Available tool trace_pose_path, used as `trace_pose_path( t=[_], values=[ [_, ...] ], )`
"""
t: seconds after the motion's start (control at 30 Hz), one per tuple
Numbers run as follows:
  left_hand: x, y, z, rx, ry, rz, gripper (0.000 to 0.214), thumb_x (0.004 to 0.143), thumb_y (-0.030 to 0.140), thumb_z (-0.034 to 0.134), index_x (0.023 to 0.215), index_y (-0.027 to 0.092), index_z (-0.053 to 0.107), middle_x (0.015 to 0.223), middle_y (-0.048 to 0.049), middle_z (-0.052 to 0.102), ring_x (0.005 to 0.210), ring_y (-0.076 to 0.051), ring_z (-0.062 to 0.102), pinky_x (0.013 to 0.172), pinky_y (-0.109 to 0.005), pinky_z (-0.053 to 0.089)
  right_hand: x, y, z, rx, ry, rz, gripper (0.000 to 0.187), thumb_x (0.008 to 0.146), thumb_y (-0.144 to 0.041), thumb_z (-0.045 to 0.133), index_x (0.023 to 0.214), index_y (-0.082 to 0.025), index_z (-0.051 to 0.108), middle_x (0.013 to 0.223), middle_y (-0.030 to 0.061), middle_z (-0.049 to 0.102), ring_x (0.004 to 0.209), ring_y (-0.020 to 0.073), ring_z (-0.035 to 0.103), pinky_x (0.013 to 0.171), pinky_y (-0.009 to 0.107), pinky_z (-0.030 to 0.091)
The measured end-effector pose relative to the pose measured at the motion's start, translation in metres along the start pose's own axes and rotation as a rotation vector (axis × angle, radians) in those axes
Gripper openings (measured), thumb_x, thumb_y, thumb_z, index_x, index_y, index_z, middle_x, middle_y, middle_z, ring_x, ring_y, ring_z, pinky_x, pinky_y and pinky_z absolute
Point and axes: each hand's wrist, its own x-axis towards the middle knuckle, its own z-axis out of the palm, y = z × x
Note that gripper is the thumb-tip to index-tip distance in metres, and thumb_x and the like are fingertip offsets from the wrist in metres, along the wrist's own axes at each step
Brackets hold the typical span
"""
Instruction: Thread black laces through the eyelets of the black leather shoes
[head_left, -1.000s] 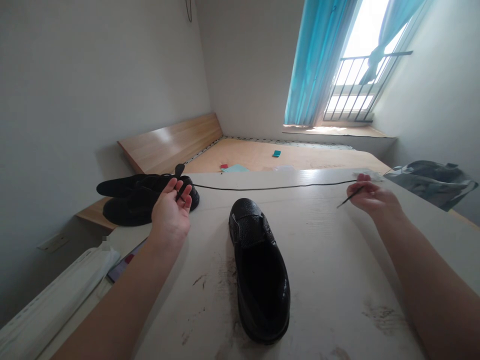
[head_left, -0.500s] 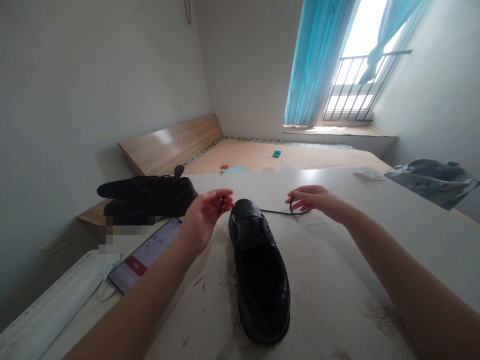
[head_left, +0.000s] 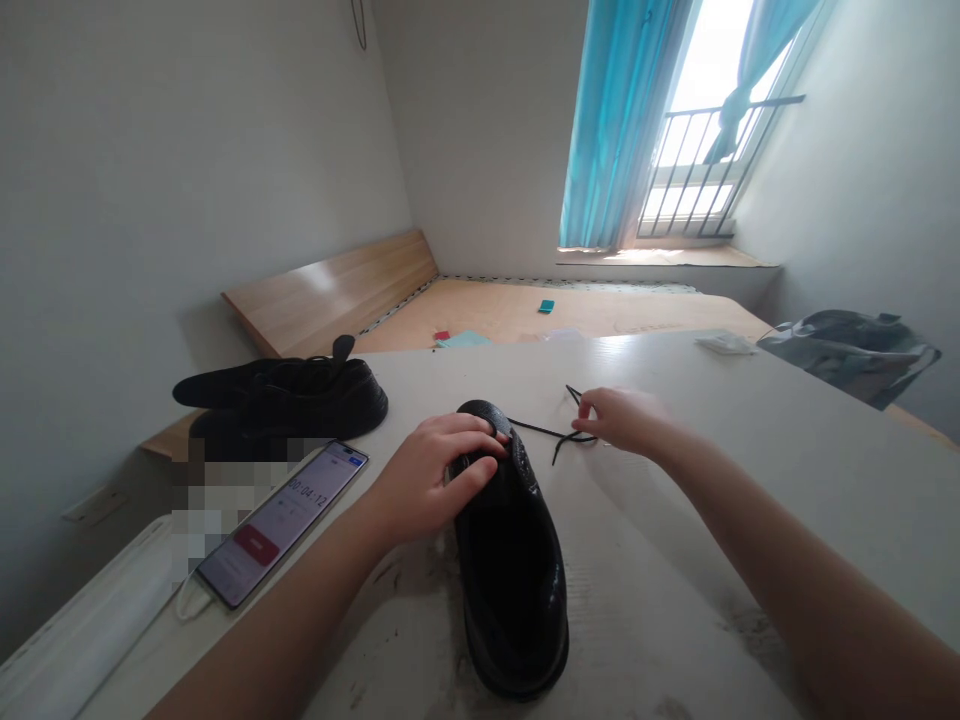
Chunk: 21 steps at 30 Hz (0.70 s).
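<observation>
A black leather shoe (head_left: 517, 590) lies on the white table (head_left: 720, 520), toe pointing away from me. My left hand (head_left: 435, 480) rests on its toe and tongue, fingers curled over the leather. A thin black shoelace (head_left: 551, 432) runs from the shoe's front to my right hand (head_left: 622, 420), which pinches it just right of the shoe. The lace's loose ends stick out around those fingers.
A second black shoe (head_left: 281, 400) lies at the table's far left. A phone (head_left: 281, 520) with a lit screen sits left of my left arm. A grey bag (head_left: 847, 350) lies at the far right, and a bare wooden bed frame (head_left: 525, 310) stands beyond the table.
The lace was stretched wide between both hands. Both hands came together at the shoe; the left hand let go of the lace end and settled on the toe, the right gathered the lace.
</observation>
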Motion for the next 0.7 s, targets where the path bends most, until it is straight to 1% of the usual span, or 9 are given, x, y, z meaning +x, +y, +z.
trace_pose_path(
  t=[0.1,0.17,0.3,0.37,0.47,0.53,0.6,0.67,0.7],
  values=[
    [0.002,0.005,0.003,0.022,0.02,-0.029,0.02,0.083,0.029,0.056,0.086,0.019,0.073,0.104,-0.0045,0.07,0.103,-0.022,0.061,0.097,-0.037,0.041,-0.012,-0.01,-0.006,-0.109,-0.034,-0.147,0.015,0.08,-0.028,0.062,0.094,-0.024,0.067,0.093,0.007,0.063,0.096,0.027,0.059,0.077,0.037,0.045],
    [0.004,0.008,0.007,-0.006,0.045,-0.084,0.023,0.084,0.032,0.055,0.08,0.019,0.073,0.098,-0.0041,0.07,0.099,-0.021,0.061,0.095,-0.036,0.042,-0.018,-0.02,-0.005,-0.136,-0.097,-0.254,0.016,0.079,-0.024,0.065,0.094,-0.028,0.069,0.099,0.0047,0.061,0.107,0.0257,0.054,0.089,0.036,0.043],
    [0.008,0.014,0.015,-0.052,0.104,-0.221,0.035,0.083,0.048,0.057,0.072,0.02,0.073,0.092,-0.0041,0.068,0.097,-0.022,0.06,0.093,-0.037,0.042,-0.02,-0.033,0.008,-0.163,-0.105,-0.294,0.004,0.077,-0.016,0.066,0.076,-0.02,0.067,0.102,0.0111,0.058,0.113,0.0318,0.046,0.099,0.045,0.035],
    [0.01,0.015,0.018,-0.063,0.117,-0.261,0.031,0.079,0.049,0.062,0.073,0.02,0.073,0.092,-0.004,0.068,0.098,-0.023,0.06,0.093,-0.038,0.042,-0.018,-0.034,0.013,-0.135,-0.088,-0.288,0.007,0.08,-0.014,0.061,0.074,-0.017,0.063,0.103,0.0132,0.058,0.112,0.0322,0.046,0.1,0.048,0.033],
    [0.01,0.014,0.02,-0.102,0.125,-0.272,0.018,0.074,0.035,0.065,0.077,0.019,0.073,0.095,-0.0042,0.067,0.101,-0.023,0.059,0.096,-0.037,0.042,-0.017,-0.033,0.012,-0.02,-0.096,-0.287,0.01,0.089,-0.017,0.048,0.083,-0.018,0.056,0.097,0.0109,0.061,0.101,0.0255,0.053,0.094,0.044,0.039],
    [0.01,0.013,0.02,-0.128,0.123,-0.264,0.014,0.072,0.027,0.064,0.078,0.019,0.073,0.096,-0.0044,0.066,0.101,-0.023,0.059,0.096,-0.036,0.042,-0.019,-0.033,0.007,0.093,-0.152,-0.304,0.015,0.095,-0.022,0.036,0.093,-0.019,0.051,0.083,0.005,0.063,0.08,0.0179,0.058,0.08,0.035,0.047],
    [0.009,0.012,0.019,-0.137,0.117,-0.263,0.013,0.071,0.025,0.063,0.077,0.019,0.073,0.095,-0.0043,0.066,0.1,-0.023,0.059,0.096,-0.036,0.042,-0.023,-0.036,0.003,0.2,-0.226,-0.331,0.019,0.098,-0.025,0.028,0.105,-0.02,0.046,0.072,-0.0012,0.061,0.061,0.0127,0.058,0.065,0.028,0.048],
    [0.009,0.013,0.018,-0.141,0.109,-0.266,0.013,0.07,0.025,0.063,0.077,0.019,0.073,0.095,-0.0042,0.066,0.1,-0.024,0.059,0.095,-0.036,0.043,-0.026,-0.04,0.002,0.34,-0.308,-0.348,0.022,0.098,-0.025,0.029,0.113,-0.019,0.044,0.068,-0.0026,0.06,0.057,0.0116,0.061,0.061,0.026,0.047],
    [0.009,0.013,0.018,-0.142,0.106,-0.267,0.013,0.07,0.025,0.063,0.076,0.02,0.073,0.096,-0.0043,0.066,0.101,-0.024,0.059,0.095,-0.035,0.043,-0.027,-0.042,0.002,0.404,-0.34,-0.349,0.021,0.098,-0.026,0.032,0.111,-0.018,0.047,0.069,-0.0015,0.062,0.06,0.0122,0.063,0.062,0.026,0.047]
  ],
)
